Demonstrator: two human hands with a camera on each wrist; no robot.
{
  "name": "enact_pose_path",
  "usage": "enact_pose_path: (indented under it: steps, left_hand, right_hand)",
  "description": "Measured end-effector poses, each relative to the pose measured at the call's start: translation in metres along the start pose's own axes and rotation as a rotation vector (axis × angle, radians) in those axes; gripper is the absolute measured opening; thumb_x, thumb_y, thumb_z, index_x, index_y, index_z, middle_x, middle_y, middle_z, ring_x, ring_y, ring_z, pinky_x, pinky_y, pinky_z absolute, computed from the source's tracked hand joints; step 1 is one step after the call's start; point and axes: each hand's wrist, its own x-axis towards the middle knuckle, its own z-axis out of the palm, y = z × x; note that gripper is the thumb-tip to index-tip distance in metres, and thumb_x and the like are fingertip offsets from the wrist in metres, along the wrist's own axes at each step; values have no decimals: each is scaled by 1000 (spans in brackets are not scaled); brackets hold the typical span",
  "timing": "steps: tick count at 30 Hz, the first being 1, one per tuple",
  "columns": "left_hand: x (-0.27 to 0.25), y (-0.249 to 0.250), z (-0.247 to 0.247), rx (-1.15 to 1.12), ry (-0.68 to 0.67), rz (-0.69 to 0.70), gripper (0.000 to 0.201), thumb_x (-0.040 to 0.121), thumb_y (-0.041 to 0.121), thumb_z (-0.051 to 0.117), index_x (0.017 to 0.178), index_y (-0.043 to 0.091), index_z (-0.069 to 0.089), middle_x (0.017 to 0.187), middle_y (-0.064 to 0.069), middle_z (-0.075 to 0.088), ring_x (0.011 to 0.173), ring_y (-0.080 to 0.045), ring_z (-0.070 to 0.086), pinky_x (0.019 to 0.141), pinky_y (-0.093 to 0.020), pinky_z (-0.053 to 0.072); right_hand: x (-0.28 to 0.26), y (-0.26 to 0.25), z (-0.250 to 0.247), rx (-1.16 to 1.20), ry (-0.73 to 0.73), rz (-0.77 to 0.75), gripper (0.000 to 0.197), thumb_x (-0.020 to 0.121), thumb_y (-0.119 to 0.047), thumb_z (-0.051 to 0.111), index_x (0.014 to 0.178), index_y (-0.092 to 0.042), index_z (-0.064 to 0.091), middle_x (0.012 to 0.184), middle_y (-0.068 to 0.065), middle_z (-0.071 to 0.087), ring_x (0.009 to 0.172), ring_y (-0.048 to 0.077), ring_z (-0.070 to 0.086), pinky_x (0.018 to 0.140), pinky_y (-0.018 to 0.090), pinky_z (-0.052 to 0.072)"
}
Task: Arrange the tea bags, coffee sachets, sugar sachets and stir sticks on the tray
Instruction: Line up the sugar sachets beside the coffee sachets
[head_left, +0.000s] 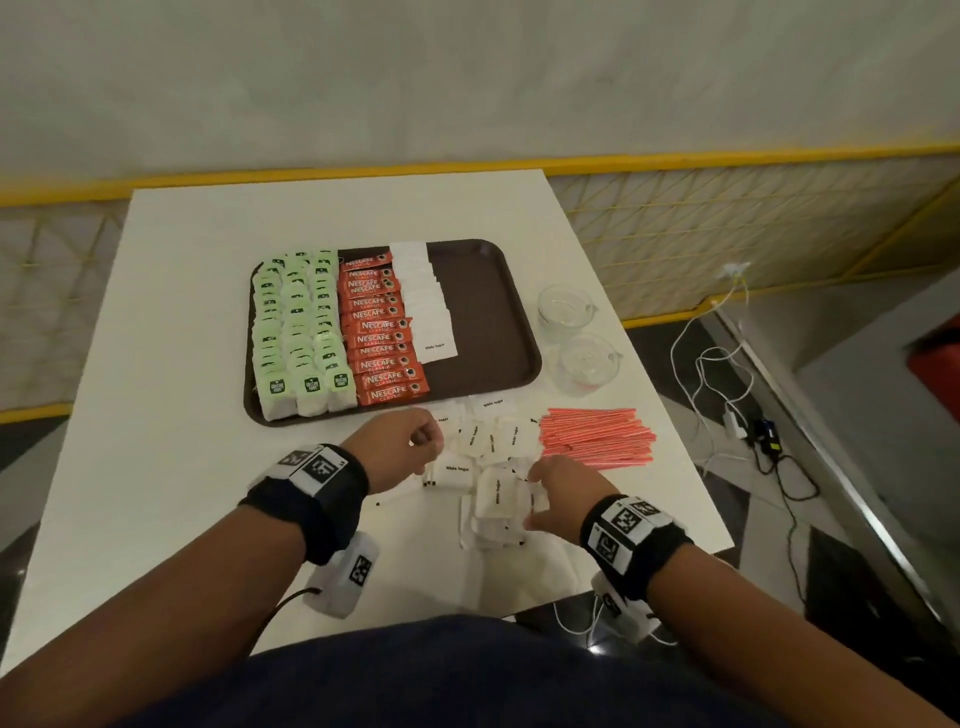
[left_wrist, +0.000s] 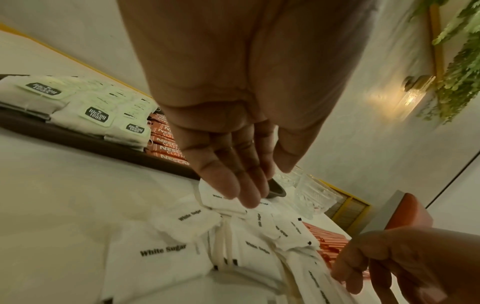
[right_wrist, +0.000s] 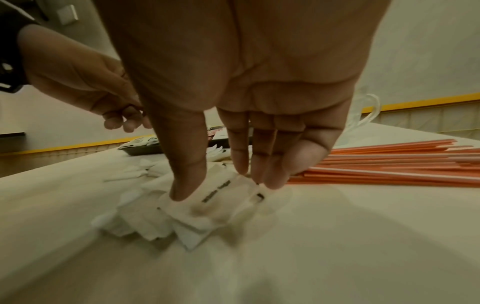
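A brown tray holds three columns of green-tagged tea bags, a column of red coffee sachets and a column of white sugar sachets; its right part is bare. Loose sugar sachets lie heaped on the table in front of the tray. Orange stir sticks lie to their right. My left hand hovers over the heap with relaxed fingers, holding nothing. My right hand pinches a small stack of sugar sachets between thumb and fingers, down on the table.
Two glass cups stand right of the tray, behind the stir sticks. The white table ends just right of the sticks. White cables trail on the floor beyond that edge.
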Motion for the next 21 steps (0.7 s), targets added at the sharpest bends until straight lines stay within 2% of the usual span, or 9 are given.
enact_pose_path:
  steps: [5,8,9,12,14,16,19,21]
  left_hand:
    - [0,11,19,188,-86,13,19,96,35,56,102,21,66,97,7,66,82,-9,60,72,-22,45]
    - [1,16,32,311,-126,-32,27,96,43,53,102,20,67,101,4,67,90,-13,59,82,-31,48]
    - [1,18,36,344,-127,-57,30,96,45,52,101,19,66,101,1,67,92,-16,59,83,-33,49]
    - [1,23,57,398,-128,-169,37,95,50,51,99,15,61,98,-3,65,90,-20,58,74,-31,43]
    - [0,30,73,386,-119,-234,38,94,50,52,103,14,56,101,-6,63,87,-20,55,71,-31,40]
    - [2,36,88,369,-93,-249,39,91,50,57,107,14,53,108,-7,63,90,-21,55,73,-30,40]
    - [8,47,101,383,-47,-282,47,85,43,68,117,11,55,112,-7,63,101,-24,61,80,-32,48]
    - [12,52,106,379,-29,-312,49,81,37,72,118,10,55,112,-8,65,101,-26,63,82,-32,51]
  right_hand:
    - [7,1,10,-96,-4,-7,68,79,-49,73,134,-16,49,137,6,49,125,25,49,103,38,44]
    - [10,3,12,-117,2,-23,70,79,-49,73,135,-15,46,137,8,46,125,27,47,103,40,44]
    - [11,3,13,-129,-2,-38,70,79,-49,73,134,-14,46,137,9,45,125,28,47,102,40,44]
    - [15,5,12,-176,0,-56,72,76,-52,73,131,-14,46,134,10,46,121,29,49,98,40,46]
    - [17,4,9,-186,-8,-65,71,74,-53,75,128,-16,48,129,9,51,116,27,53,93,40,49]
    - [18,5,6,-124,-24,-75,65,74,-47,78,124,-17,50,123,5,57,109,25,58,87,36,51]
    - [21,7,2,-31,-39,-84,59,74,-39,80,120,-18,50,118,4,61,104,24,60,85,35,52]
    - [21,10,0,0,-41,-80,58,75,-36,79,121,-18,49,120,5,61,106,24,60,86,35,52]
